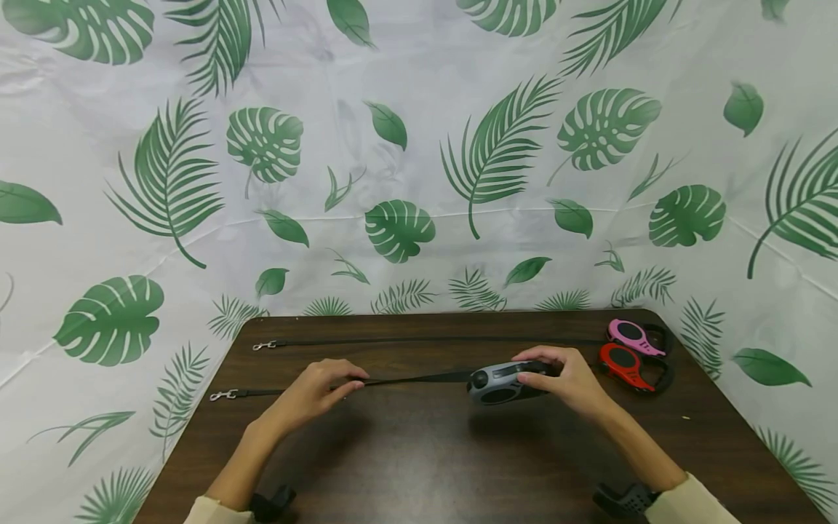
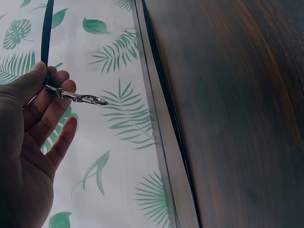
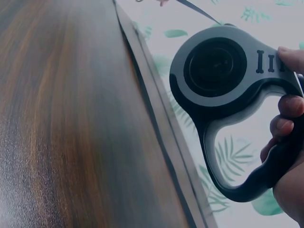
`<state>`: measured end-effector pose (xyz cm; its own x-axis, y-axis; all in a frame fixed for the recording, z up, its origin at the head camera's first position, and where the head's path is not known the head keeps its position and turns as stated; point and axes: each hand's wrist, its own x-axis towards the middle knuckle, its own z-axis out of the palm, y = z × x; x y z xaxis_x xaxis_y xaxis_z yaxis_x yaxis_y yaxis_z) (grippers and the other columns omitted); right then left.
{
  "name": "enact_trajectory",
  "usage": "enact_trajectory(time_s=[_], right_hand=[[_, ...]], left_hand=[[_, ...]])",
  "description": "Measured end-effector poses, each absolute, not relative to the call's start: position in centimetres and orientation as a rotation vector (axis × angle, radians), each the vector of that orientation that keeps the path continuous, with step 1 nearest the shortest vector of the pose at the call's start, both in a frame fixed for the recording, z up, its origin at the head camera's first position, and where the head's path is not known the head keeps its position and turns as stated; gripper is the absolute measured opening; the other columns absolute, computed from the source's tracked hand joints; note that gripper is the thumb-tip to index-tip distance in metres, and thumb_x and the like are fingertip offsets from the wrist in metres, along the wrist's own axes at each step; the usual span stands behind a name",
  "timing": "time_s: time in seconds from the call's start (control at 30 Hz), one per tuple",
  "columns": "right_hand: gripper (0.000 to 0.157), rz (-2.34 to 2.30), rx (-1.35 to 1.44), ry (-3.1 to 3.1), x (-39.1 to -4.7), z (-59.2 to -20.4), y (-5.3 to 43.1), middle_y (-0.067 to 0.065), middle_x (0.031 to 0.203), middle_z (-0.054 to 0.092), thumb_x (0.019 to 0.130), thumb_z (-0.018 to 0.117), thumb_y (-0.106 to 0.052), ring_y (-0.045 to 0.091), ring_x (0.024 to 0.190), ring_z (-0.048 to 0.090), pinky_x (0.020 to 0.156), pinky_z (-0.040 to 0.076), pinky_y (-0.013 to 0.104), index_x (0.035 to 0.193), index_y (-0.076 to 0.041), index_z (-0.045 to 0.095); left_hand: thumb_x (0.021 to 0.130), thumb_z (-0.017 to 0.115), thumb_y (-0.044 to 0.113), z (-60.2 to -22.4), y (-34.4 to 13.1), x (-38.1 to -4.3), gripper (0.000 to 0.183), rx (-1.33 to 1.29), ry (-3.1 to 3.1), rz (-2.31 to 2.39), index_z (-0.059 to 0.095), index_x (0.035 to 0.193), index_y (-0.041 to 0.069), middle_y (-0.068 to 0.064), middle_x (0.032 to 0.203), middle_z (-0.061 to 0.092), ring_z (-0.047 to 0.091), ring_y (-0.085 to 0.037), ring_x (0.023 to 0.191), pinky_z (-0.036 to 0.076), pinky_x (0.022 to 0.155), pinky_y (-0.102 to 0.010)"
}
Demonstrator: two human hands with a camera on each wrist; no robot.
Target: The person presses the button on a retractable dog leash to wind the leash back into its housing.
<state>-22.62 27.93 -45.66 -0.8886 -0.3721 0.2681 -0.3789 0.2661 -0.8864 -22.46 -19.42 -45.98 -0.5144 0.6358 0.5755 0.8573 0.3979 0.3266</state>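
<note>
My left hand (image 1: 322, 386) pinches a black strap (image 2: 46, 35) between thumb and fingers, close to the strap's silver snap hook (image 2: 78, 97), which juts out past the fingers. Raised over the table, a grey and black retractable dog leash (image 1: 503, 382) is in my right hand (image 1: 568, 375). In the right wrist view its looped black handle (image 3: 259, 178) shows, with the fingers curled round it and the thumb on the grey casing (image 3: 254, 52). Between both hands the strap stretches roughly level from the leash's front end.
On the brown wooden table (image 1: 419, 466), a red retractable leash (image 1: 622, 366) and a pink one (image 1: 630, 335) lie at the right. Two more snap hooks, a rear one (image 1: 265, 345) and a nearer one (image 1: 224, 394), lie at the left on black straps. A leaf-patterned sheet (image 1: 419, 160) hangs behind.
</note>
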Motion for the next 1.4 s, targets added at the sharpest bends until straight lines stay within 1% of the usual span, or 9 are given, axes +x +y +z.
enact_trajectory(time_s=[0.2,0.37,0.57,0.83,1.03,1.13,1.2,1.3,1.4], right_hand=[[0.024,1.751,0.767,-2.478,-22.8,-45.8,27.5,0.007,0.108,0.075,0.096,0.076,-0.007,0.021,0.083,0.065,0.068,0.057,0.032,0.12,-0.01,0.077],[0.024,1.75,0.792,-2.476,-22.8,-46.0,27.2,0.006,0.109,0.075,0.096,0.076,-0.006,0.021,0.084,0.066,0.069,0.057,0.032,0.12,-0.008,0.077],[0.024,1.74,0.795,-2.474,-22.9,-46.0,26.8,0.006,0.109,0.076,0.096,0.077,-0.007,0.021,0.084,0.066,0.069,0.057,0.032,0.12,-0.01,0.078],[0.025,1.75,0.809,-2.48,-22.9,-46.2,26.3,0.006,0.108,0.076,0.097,0.076,-0.008,0.021,0.083,0.065,0.069,0.057,0.032,0.122,-0.003,0.076],[0.025,1.743,0.82,-2.477,-22.9,-46.2,26.0,0.006,0.109,0.076,0.096,0.076,-0.008,0.021,0.083,0.066,0.069,0.057,0.032,0.121,-0.008,0.077],[0.025,1.75,0.832,-2.473,-22.9,-46.2,25.9,0.006,0.109,0.076,0.097,0.076,-0.008,0.021,0.084,0.066,0.069,0.057,0.032,0.121,-0.007,0.077],[0.024,1.753,0.838,-2.47,-23.0,-46.3,25.8,0.006,0.109,0.076,0.096,0.076,-0.008,0.02,0.083,0.065,0.068,0.057,0.032,0.121,-0.009,0.077],[0.025,1.759,0.838,-2.466,-23.0,-46.4,25.7,0.006,0.107,0.076,0.096,0.077,-0.008,0.019,0.082,0.065,0.067,0.057,0.032,0.121,-0.006,0.077],[0.025,1.757,0.835,-2.467,-22.9,-46.4,25.5,0.006,0.107,0.076,0.096,0.077,-0.008,0.019,0.082,0.065,0.067,0.057,0.032,0.12,-0.008,0.077]], left_hand=[[0.092,0.077,-0.004,-46.1,-18.8,-22.5,0.019,-1.286,-2.339,-0.88,0.077,0.109,0.002,-0.007,0.104,0.079,0.075,-0.018,0.093,0.062,0.077,-0.036],[0.093,0.077,-0.002,-46.1,-18.3,-22.7,0.018,-1.292,-2.35,-0.889,0.077,0.11,0.003,-0.005,0.105,0.079,0.075,-0.018,0.095,0.062,0.08,-0.036],[0.094,0.076,-0.002,-46.1,-17.6,-22.9,0.017,-1.313,-2.342,-0.923,0.077,0.111,0.002,-0.006,0.105,0.079,0.075,-0.018,0.095,0.063,0.079,-0.036],[0.095,0.075,-0.003,-46.3,-16.6,-23.0,0.017,-1.328,-2.337,-0.948,0.077,0.111,0.001,-0.007,0.105,0.079,0.075,-0.019,0.095,0.062,0.081,-0.035],[0.096,0.075,-0.001,-46.3,-15.6,-23.0,0.016,-1.336,-2.341,-0.972,0.077,0.112,0.002,-0.006,0.106,0.079,0.075,-0.018,0.094,0.062,0.08,-0.037],[0.096,0.075,0.0,-46.3,-15.1,-23.1,0.017,-1.351,-2.336,-0.986,0.077,0.112,0.002,-0.006,0.107,0.079,0.075,-0.018,0.095,0.062,0.081,-0.035],[0.096,0.075,0.0,-46.2,-14.8,-23.0,0.017,-1.365,-2.333,-0.995,0.077,0.113,0.002,-0.007,0.107,0.079,0.075,-0.018,0.096,0.062,0.081,-0.034],[0.097,0.075,0.001,-46.2,-14.4,-23.0,0.017,-1.38,-2.332,-1.012,0.077,0.114,0.002,-0.007,0.108,0.079,0.075,-0.017,0.097,0.062,0.082,-0.032],[0.097,0.074,0.001,-46.1,-14.0,-22.9,0.017,-1.387,-2.328,-1.019,0.077,0.114,0.002,-0.008,0.108,0.079,0.075,-0.017,0.096,0.062,0.082,-0.031]])
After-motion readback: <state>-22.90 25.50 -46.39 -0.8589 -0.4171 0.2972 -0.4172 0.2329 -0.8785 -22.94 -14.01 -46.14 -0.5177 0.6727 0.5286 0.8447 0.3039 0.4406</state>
